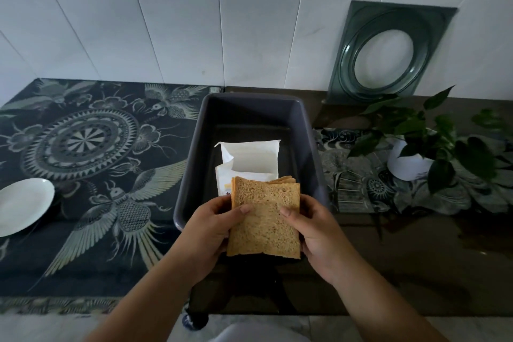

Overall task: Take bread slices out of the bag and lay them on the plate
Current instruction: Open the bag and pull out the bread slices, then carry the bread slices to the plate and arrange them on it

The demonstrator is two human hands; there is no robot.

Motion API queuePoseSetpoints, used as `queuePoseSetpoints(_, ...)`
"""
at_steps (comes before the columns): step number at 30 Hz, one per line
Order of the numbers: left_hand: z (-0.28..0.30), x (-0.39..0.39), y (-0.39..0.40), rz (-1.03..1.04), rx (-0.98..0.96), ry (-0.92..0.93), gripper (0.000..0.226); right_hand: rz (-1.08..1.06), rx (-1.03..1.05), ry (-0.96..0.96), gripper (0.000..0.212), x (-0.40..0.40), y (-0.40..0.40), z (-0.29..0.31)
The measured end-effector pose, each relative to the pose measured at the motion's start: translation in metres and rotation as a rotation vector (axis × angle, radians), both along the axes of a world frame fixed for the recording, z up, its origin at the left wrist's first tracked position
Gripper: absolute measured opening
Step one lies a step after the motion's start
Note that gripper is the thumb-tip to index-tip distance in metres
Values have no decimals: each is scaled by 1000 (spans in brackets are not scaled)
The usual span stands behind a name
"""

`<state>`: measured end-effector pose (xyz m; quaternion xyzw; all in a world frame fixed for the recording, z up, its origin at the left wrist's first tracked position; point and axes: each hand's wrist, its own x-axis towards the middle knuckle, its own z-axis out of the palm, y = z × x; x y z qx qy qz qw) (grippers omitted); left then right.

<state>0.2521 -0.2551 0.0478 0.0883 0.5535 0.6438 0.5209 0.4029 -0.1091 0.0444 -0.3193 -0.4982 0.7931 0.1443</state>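
A stack of brown bread slices point(265, 219) is held between both hands above the near edge of a dark grey tub point(191, 164). My left hand point(211, 230) grips the stack's left side, thumb on the top slice. My right hand point(313, 233) grips its right side the same way. A white paper bag point(249, 158) lies open inside the tub, just behind the bread. A white plate point(23, 205) sits on the patterned cloth at the far left, well apart from the hands.
A dark patterned cloth point(91, 147) covers the left part of the counter. A potted plant in a white pot point(410, 164) stands to the right. A green glass dish point(388, 53) leans on the white wall behind.
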Motion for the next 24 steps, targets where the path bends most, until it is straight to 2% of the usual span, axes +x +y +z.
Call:
queuePoseSetpoints(9,-6,44,-8,162,-9,7,48,189,58,-5,47,32,15,-6)
queuePoseSetpoints(14,-11,71,-36,341,-19,10,41,279,129,-3,48,24,5,-16)
queuePoseSetpoints(20,-22,97,-94,628,-36,-2,36,560,213,-29,37,-5,-33,-22)
queuePoseSetpoints(24,-27,122,-147,849,-53,-13,39,785,211,-36,46,-28,-79,-24)
